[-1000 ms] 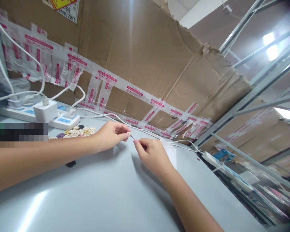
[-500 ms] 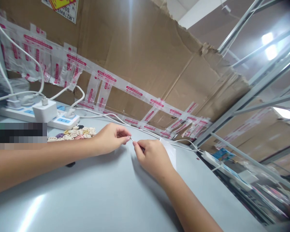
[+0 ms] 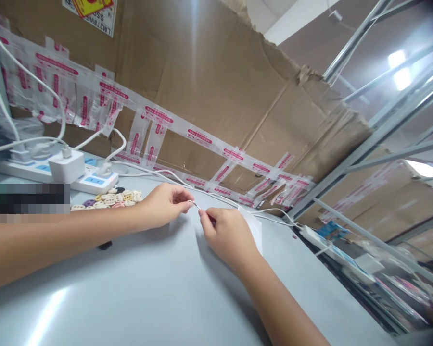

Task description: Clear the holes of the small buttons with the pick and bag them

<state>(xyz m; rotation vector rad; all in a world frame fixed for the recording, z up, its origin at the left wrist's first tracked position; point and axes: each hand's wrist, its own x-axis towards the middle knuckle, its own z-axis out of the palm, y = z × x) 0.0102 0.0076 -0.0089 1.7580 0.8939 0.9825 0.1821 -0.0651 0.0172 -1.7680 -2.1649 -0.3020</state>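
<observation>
Above the grey table, my left hand (image 3: 166, 205) is closed in a pinch, with a tiny pale piece (image 3: 191, 202) at its fingertips. My right hand (image 3: 225, 230) grips a thin metal tool (image 3: 196, 205) whose slim tip points left and meets or nearly meets that piece. Most of the tool is hidden in my right fingers, so its exact kind does not show. Behind my left forearm lies a pile of small flat pieces (image 3: 120, 198), mostly cream, with some yellow, pink, purple and black ones.
A white power strip (image 3: 94, 181) with a charger (image 3: 67, 165) and cables stands at the back left. Taped cardboard (image 3: 209, 86) walls off the rear. A white sheet (image 3: 254, 228) lies behind my right hand; a black piece (image 3: 105, 245) lies below my left forearm.
Both hands stay nearly in place. My left fingertips have shifted slightly left, and more of the thin metal tip shows between the hands.
</observation>
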